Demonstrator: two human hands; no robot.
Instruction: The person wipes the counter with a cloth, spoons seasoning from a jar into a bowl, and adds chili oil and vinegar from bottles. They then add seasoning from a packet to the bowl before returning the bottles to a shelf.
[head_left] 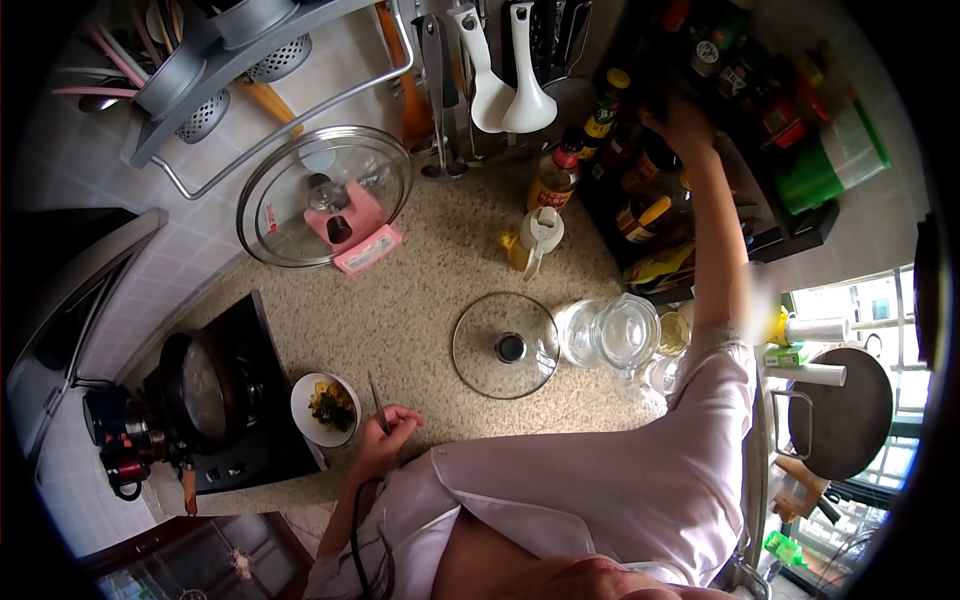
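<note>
Right hand [683,125] is reaching up into the dark rack of sauce bottles [640,150] at the counter's back right corner, fingers curling around a bottle top, though the exact grip can't be told. Left hand [385,440] is pinching chopsticks [378,405] at the counter's front edge, just beside the small plate of food [326,408] next to the pan [205,390] on the stove. Looks like the seasoning-fetch step; next move likely calls for lifting one bottle clear without knocking its neighbours, then bringing it over the glass lid [505,346] lying mid-counter.
</note>
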